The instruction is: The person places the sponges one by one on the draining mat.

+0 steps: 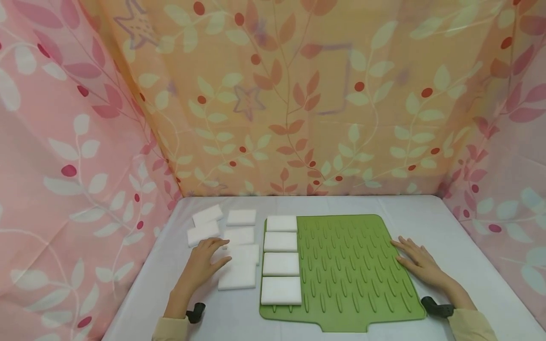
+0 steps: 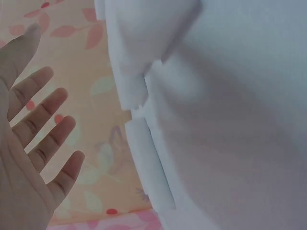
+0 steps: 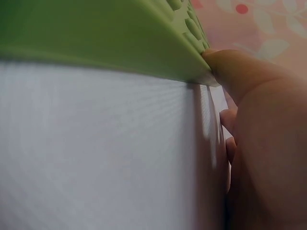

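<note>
Beige sleeves (image 1: 170, 329) foremost, white blocks (image 1: 237, 276) lie just beside the left grip (image 1: 202, 263).

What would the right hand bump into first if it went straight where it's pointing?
The right hand would likely meet the green, ridged, roughly rectangular mat first; its fingers seem to touch it.

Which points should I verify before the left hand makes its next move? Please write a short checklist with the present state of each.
1. Left hand free: ok, its fingers hold nothing.
2. Right hand at the green mat: ok, it touches the right edge.
3. Four white tiles in line: ok, one column along the mat's left side.
4. Room for more: ok, the mat is bare right of that column.
5. Loose white tiles neatly lined up: not ok, some lie askew.
6. Anything beneath the nearest loose tile: cannot tell.
</note>
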The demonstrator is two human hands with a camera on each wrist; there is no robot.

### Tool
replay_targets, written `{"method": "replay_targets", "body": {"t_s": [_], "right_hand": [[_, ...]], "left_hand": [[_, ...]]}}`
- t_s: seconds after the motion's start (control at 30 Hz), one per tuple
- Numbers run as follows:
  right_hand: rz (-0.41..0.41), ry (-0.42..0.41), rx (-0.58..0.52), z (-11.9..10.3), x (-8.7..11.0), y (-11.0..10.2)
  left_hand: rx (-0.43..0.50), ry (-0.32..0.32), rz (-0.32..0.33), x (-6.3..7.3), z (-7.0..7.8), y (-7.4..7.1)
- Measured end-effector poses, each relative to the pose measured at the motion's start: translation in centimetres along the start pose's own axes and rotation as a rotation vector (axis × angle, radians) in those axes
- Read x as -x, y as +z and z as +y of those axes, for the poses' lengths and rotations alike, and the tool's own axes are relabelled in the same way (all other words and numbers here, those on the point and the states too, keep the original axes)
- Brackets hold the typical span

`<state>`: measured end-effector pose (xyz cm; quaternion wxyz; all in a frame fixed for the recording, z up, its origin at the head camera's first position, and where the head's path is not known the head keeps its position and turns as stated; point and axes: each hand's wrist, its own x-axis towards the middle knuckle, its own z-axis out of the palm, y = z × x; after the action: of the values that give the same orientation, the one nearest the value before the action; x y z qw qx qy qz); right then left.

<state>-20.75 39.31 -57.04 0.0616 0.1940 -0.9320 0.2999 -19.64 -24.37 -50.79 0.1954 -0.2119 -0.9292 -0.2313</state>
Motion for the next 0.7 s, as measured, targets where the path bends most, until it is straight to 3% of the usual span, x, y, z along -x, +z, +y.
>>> {"method": "replay_targets", "body": {"t_s": [0.47, 0.7], "right_hand": [[0.009, 0.0, -0.006, 0.0, 0.1, 0.0], [0.007, 0.01, 0.0, 0.1, 0.0, 0.0]], "left_hand": [[-0.043, -0.091, 0.024, -0.6, -3.6, 0.3], [-0.09, -0.081, 0.028, -0.9, -5.2, 0.4]]}}
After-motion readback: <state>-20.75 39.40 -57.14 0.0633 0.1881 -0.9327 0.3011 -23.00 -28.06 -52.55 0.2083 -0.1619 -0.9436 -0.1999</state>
